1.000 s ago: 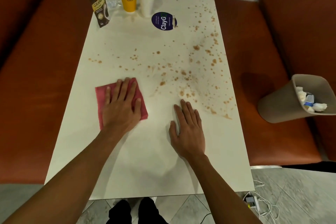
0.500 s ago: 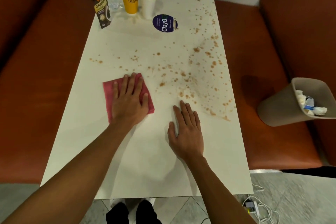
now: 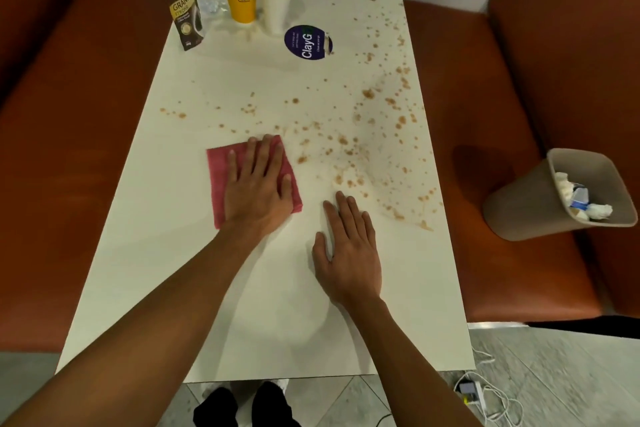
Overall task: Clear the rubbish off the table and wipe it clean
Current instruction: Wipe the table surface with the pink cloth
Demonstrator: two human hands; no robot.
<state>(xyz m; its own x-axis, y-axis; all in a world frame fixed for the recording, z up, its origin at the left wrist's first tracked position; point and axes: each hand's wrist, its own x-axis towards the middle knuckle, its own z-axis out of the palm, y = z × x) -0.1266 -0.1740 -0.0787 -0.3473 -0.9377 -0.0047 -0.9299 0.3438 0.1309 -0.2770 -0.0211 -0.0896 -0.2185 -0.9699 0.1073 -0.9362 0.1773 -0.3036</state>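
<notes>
Two hands flat on the desk (image 3: 194,274). Left hand (image 3: 258,189) spread, palm pressing the pink cloth (image 3: 217,180) down mid-desk, pinching nothing. Right hand (image 3: 348,253) spread on bare surface beside it, empty. Cloth judged soft, light, limp: likely to bunch if pushed from one edge, so drive it with a broad central palm. Brown spatter (image 3: 367,135) lies just beyond the cloth, toward the far right side.
</notes>
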